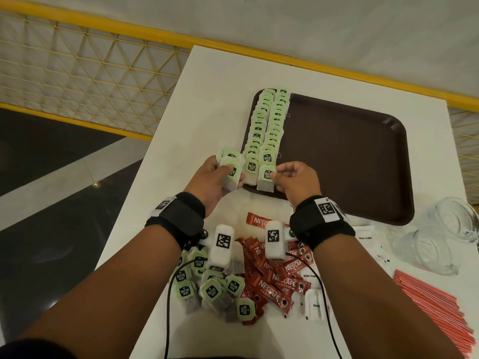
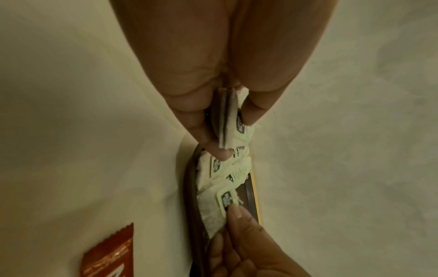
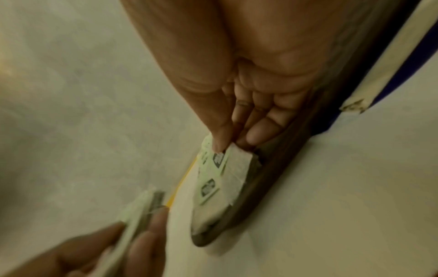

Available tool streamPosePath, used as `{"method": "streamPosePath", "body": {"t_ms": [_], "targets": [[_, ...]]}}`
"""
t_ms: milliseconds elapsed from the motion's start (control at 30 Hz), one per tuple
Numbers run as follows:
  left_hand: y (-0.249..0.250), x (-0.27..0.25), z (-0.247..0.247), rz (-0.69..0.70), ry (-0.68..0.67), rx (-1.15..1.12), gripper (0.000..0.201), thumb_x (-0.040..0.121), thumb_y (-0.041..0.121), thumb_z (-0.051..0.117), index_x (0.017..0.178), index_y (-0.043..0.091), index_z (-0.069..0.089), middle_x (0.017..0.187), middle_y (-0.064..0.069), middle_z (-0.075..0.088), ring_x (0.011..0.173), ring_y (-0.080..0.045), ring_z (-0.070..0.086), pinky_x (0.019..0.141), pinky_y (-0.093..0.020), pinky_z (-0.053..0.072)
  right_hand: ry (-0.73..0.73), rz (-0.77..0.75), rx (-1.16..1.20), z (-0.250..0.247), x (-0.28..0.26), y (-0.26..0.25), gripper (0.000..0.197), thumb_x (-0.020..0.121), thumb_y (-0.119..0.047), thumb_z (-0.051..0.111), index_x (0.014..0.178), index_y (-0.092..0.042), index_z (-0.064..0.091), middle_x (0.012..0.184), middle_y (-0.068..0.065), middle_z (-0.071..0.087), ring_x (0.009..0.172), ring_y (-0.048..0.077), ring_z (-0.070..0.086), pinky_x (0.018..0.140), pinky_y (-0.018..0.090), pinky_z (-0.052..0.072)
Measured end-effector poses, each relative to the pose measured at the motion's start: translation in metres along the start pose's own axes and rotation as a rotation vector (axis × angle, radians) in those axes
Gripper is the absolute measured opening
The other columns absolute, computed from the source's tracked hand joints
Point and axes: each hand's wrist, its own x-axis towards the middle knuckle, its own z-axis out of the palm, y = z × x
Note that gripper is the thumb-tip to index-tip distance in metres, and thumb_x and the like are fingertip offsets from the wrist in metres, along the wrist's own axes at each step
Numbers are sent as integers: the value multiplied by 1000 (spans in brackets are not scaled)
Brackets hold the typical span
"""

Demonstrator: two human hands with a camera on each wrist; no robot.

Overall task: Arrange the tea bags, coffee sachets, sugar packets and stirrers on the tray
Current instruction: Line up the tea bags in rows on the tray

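Observation:
A dark brown tray (image 1: 350, 161) lies on the white table (image 1: 215, 81). Two overlapping rows of green-tagged tea bags (image 1: 267, 125) run along its left side. My left hand (image 1: 220, 177) grips a small stack of tea bags (image 1: 230, 167) just left of the tray's near corner; the stack (image 2: 227, 120) shows edge-on between thumb and fingers. My right hand (image 1: 290, 177) pinches the nearest tea bag (image 1: 267, 177) of the right row at the tray's near edge; its thumb tip presses the tag (image 3: 219, 157).
Loose tea bags (image 1: 212, 288), red coffee sachets (image 1: 274, 278) and white sugar packets (image 1: 313, 301) lie near me under my wrists. Red stirrers (image 1: 435, 307) lie at right, beside two glass jars (image 1: 440, 237). A yellow mesh railing (image 1: 77, 73) borders the table's far and left sides.

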Motion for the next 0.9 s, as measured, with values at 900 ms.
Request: {"method": "streamPosePath", "body": {"t_ms": [900], "targets": [[-7, 4, 0, 70, -22, 144, 37, 94, 10, 61, 129, 8, 51, 121, -15, 66, 110, -30, 65, 78, -35, 57, -236, -154, -93, 20, -23, -19, 24, 80, -29, 78, 92, -12, 67, 86, 8, 70, 77, 16, 66, 67, 23, 52]]}}
